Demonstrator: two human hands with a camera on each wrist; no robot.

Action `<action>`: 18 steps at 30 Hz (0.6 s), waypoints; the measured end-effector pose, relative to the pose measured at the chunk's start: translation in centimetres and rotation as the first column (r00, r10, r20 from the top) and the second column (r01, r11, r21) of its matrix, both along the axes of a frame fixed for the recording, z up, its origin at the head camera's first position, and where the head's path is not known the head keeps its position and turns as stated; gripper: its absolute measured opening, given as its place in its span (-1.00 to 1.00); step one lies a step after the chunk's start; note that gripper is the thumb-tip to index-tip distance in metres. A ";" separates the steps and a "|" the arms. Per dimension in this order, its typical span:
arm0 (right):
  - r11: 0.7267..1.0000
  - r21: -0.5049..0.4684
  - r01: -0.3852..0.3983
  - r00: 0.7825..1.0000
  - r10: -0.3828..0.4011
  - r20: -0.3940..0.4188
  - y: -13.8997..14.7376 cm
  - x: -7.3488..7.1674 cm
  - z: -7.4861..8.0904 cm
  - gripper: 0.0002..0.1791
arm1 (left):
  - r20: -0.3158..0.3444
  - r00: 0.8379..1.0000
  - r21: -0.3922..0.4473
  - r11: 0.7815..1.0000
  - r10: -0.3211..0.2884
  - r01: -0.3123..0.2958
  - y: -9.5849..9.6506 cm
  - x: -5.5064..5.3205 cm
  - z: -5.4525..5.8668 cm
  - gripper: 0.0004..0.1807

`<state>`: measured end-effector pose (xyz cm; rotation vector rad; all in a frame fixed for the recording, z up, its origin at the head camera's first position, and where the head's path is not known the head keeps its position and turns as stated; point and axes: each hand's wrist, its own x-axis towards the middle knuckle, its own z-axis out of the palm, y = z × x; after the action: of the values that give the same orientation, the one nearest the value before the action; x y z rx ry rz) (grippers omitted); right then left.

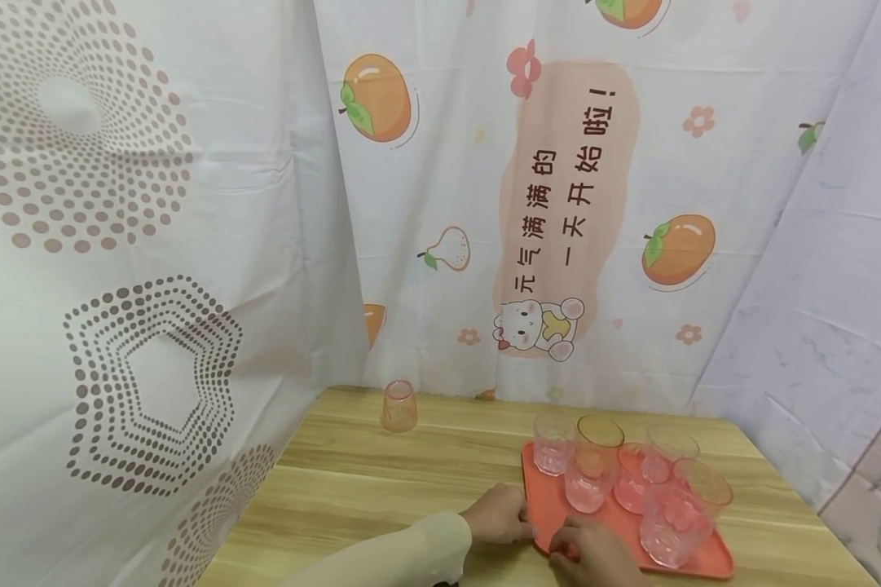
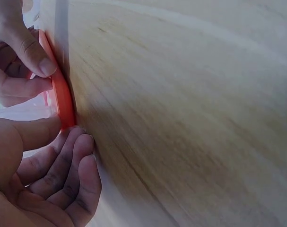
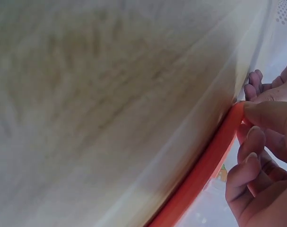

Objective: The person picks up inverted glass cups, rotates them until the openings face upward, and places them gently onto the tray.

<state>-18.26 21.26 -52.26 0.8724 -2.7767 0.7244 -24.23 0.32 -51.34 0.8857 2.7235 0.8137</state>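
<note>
A red-orange tray (image 1: 610,522) lies on the table's right side, with several clear and tinted glasses on it, including a yellow-rimmed glass (image 1: 590,489) and a clear faceted glass (image 1: 671,534) near the front. My left hand (image 1: 495,515) holds the tray at its near left corner. In the left wrist view, that thumb (image 2: 39,132) lies against the tray's edge, with the fingers (image 2: 79,165) curled beyond it. My right hand (image 1: 597,553) pinches the front rim close by. The right wrist view shows the thumb (image 3: 268,113) on the rim and fingers curled on its inner side.
A lone pinkish glass (image 1: 399,408) stands at the back left of the wooden table (image 1: 411,473). Printed curtains (image 1: 440,326) hang behind the table and along both sides. The tray's right end lies near the table's right edge.
</note>
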 end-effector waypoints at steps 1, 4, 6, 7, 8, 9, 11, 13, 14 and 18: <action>1.000 0.005 0.003 1.000 -0.003 0.010 0.0 -0.1 0.0 -0.85 | -0.001 1.000 -0.002 1.000 -0.004 0.004 0.0 -0.1 0.0 -0.61; 1.000 0.016 0.016 1.000 -0.016 0.023 -0.2 -0.1 -0.1 -0.85 | 0.008 1.000 -0.001 1.000 -0.023 0.023 -0.3 -0.3 0.0 -0.63; 1.000 0.018 0.020 1.000 -0.020 0.022 -0.3 -0.1 -0.1 -0.85 | 0.011 0.999 0.005 0.999 -0.049 0.049 -0.6 -0.6 0.0 -0.66; 1.000 0.019 0.020 1.000 -0.020 0.020 -0.3 -0.1 -0.1 -0.85 | 0.006 0.998 0.007 0.998 -0.061 0.061 -0.7 -0.8 0.1 -0.69; 1.000 0.019 0.018 1.000 -0.018 0.015 -0.3 -0.1 -0.1 -0.85 | 0.004 0.998 0.015 0.997 -0.070 0.070 -0.9 -1.0 0.2 -0.71; 1.000 0.019 0.019 1.000 -0.019 0.014 -0.4 -0.1 -0.1 -0.85 | 0.008 0.997 0.029 0.996 -0.080 0.079 -1.1 -1.3 0.3 -0.74; 1.000 0.014 0.014 1.000 -0.014 0.010 -0.4 -0.2 -0.1 -0.84 | 0.006 0.996 0.052 0.995 -0.089 0.088 -1.6 -1.8 0.6 -0.75; 1.000 0.011 0.014 1.000 -0.015 0.005 -0.4 -0.2 0.0 -0.83 | -0.004 0.996 0.078 0.993 -0.090 0.090 -2.2 -2.4 1.0 -0.77; 1.000 0.009 0.015 1.000 -0.015 0.000 -0.5 -0.2 0.0 -0.83 | -0.006 0.996 0.092 0.992 -0.092 0.092 -2.5 -2.7 1.2 -0.76; 1.000 0.016 0.020 1.000 -0.019 -0.018 -0.6 -0.1 0.1 -0.80 | -0.061 0.995 0.106 0.991 -0.078 0.085 -4.1 -3.9 1.9 -0.78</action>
<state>-18.36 20.68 -52.16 0.8491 -2.7757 0.6888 -28.14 -3.74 -49.41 1.0505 2.6923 0.9419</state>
